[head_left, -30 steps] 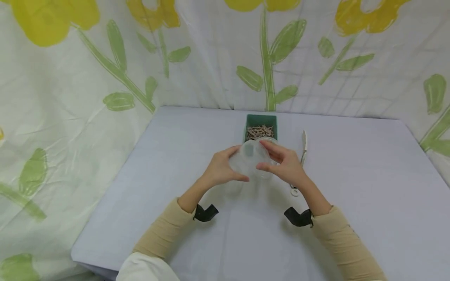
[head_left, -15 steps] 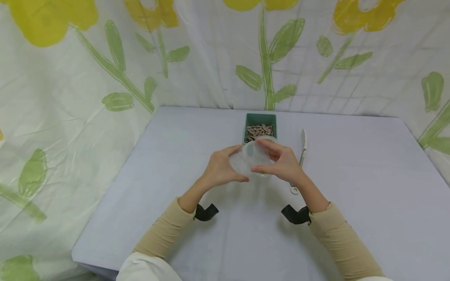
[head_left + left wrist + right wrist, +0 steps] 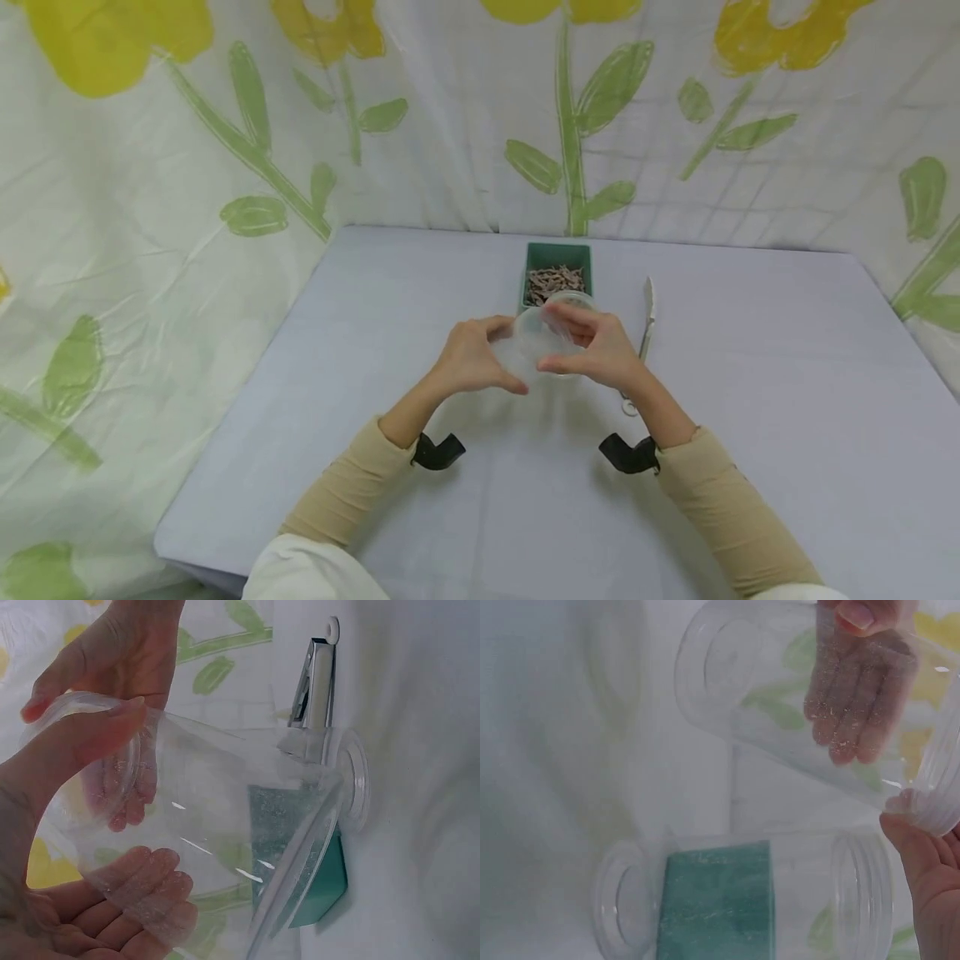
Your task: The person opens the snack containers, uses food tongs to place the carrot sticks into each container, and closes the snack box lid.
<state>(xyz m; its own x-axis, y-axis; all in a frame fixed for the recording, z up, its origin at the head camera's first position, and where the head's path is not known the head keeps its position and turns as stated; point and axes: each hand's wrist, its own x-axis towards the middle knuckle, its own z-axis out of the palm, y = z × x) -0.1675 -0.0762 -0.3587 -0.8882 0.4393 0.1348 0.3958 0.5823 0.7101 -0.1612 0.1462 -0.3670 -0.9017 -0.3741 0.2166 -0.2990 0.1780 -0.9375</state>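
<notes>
A clear plastic jar (image 3: 513,357) is held tilted above the table between both hands. My left hand (image 3: 471,358) grips its body, thumb on one side and fingers on the other. At the jar's ringed end (image 3: 939,772), my right hand (image 3: 600,352) holds the rim with its thumb and fingers. Whether a lid sits on that end I cannot tell. A second clear jar (image 3: 810,900) stands on the table just behind, partly hidden by the right hand in the head view. Through the held jar, the left fingers (image 3: 855,712) show in the right wrist view.
A green box (image 3: 555,253) with brown dried pieces (image 3: 553,283) stands behind the second jar. Metal tongs (image 3: 648,317) with a white ring lie to the right of the hands. A flowered cloth (image 3: 442,125) hangs along the table's back.
My right hand has shifted slightly left along the held jar's end, and that end has turned a little. The left hand, box and tongs stay about where they were.
</notes>
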